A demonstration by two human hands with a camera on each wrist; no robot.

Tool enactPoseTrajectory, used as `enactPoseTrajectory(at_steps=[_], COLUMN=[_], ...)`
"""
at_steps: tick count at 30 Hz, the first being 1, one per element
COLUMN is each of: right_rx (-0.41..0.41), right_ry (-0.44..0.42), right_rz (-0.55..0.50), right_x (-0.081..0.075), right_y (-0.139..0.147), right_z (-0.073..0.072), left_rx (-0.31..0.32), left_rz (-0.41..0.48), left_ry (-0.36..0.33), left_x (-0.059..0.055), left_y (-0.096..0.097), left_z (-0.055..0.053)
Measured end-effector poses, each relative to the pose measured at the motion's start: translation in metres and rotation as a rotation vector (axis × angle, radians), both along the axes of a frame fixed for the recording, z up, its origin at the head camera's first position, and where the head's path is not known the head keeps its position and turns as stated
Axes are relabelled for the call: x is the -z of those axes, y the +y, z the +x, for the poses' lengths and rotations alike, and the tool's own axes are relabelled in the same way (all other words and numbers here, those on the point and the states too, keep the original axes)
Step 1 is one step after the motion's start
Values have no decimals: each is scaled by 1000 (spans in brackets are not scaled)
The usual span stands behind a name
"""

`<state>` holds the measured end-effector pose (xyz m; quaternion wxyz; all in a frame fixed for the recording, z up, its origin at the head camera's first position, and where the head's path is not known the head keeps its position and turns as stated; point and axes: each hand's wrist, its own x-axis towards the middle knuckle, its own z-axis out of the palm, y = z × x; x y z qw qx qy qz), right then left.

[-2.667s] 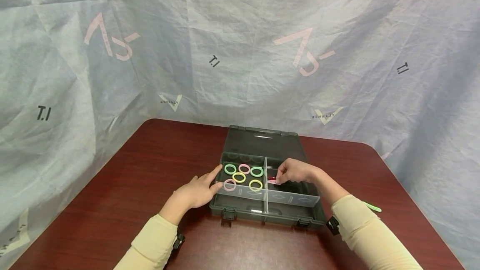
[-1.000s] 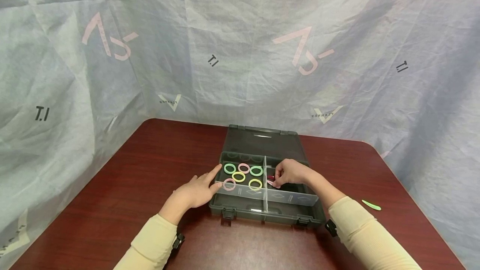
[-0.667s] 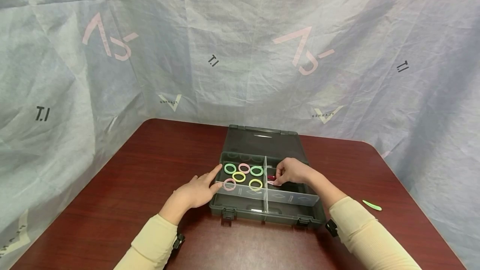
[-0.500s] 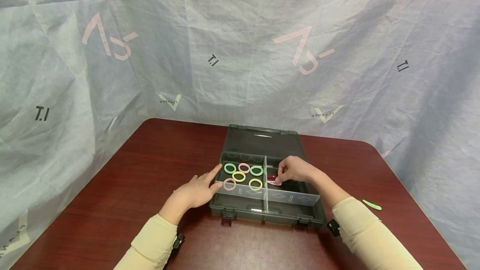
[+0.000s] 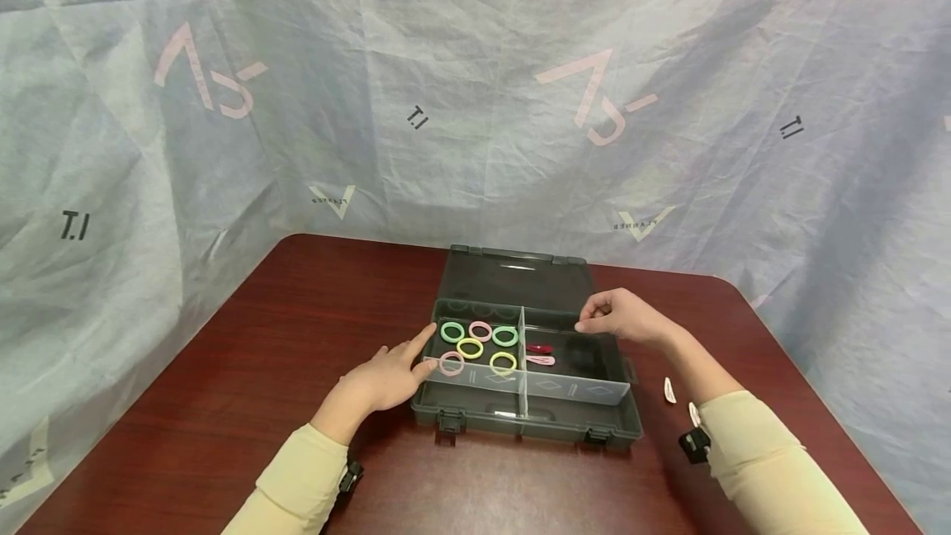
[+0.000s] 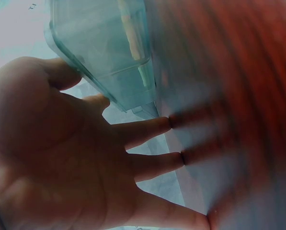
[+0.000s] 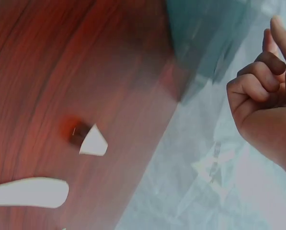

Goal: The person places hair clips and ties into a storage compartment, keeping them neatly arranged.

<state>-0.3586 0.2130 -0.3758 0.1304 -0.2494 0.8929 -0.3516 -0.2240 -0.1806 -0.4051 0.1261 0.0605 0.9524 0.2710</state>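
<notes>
A dark translucent organizer box (image 5: pixel 527 429) lies with its lid raised at the back. My left hand (image 5: pixel 382 378) rests at its left side, fingers spread, thumb and index fingertips at the rim. In the left wrist view the left hand's (image 6: pixel 75 148) other fingertips touch the tabletop. My right hand (image 5: pixel 627 319) hovers over the box's back right corner, nothing in its loosely curled fingers. A red hair clip (image 5: pixel 540 349) and a pink hair clip (image 5: pixel 541 360) lie side by side in the back right compartment.
Several green, pink and yellow rings, among them a yellow ring (image 5: pixel 470 347), lie in the back left compartment. Right of the box are a white hair clip (image 5: pixel 669 390) and another white clip (image 5: pixel 694 414), partly behind my forearm. A cloth backdrop (image 5: pixel 475 147) hangs behind the table (image 5: pixel 357 279).
My right hand has let go of the pink hair clip and moved up and right, out of the compartment. White clips now show beside my forearm; the green one no longer shows. My left hand stays put.
</notes>
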Motion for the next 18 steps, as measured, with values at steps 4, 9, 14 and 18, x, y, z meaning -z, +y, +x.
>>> enactPoseTrajectory(at_steps=[4,9,14,18], right_rx=[46,74,100,100], right_ry=[-19,-44,-33,-62], right_rz=[0,-16,6,40], right_x=[-4,-8,-5,0], right_y=[23,49,70,85], right_z=[1,3,6,11], left_rx=[2,6,19,23], left_rz=[-1,10,19,27], left_ry=[-9,-14,-14,-21], left_x=[0,-2,-1,-2], left_y=[0,-2,-3,-2], left_z=[-1,-1,-2,-1])
